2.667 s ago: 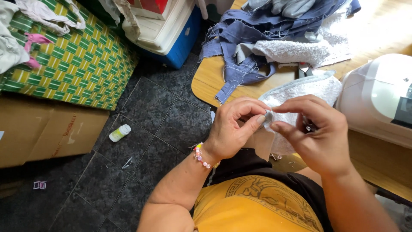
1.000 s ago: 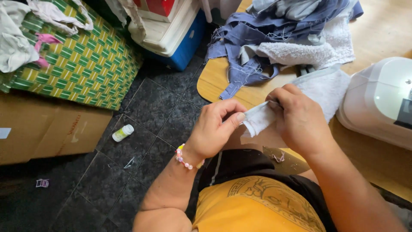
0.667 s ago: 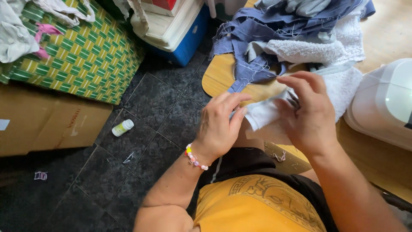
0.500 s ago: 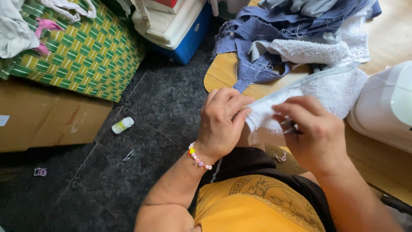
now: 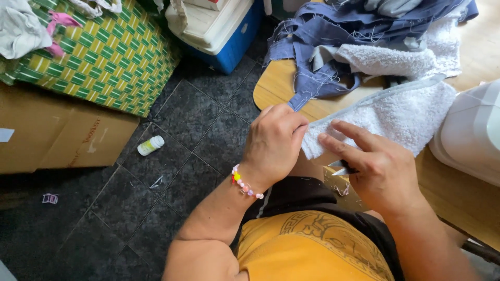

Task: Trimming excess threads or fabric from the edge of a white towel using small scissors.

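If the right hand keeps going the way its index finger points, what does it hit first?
Most likely the white terry cloth: the right hand points up-left at the corner the left hand pinches. Depth is unclear; the fingertip may already touch it.

wooden table (image 5: 281, 86), blue cloth (image 5: 333, 36), white towel (image 5: 396, 112)

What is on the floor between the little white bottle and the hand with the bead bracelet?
Head view: only bare dark floor tiles between small white bottle and left hand.
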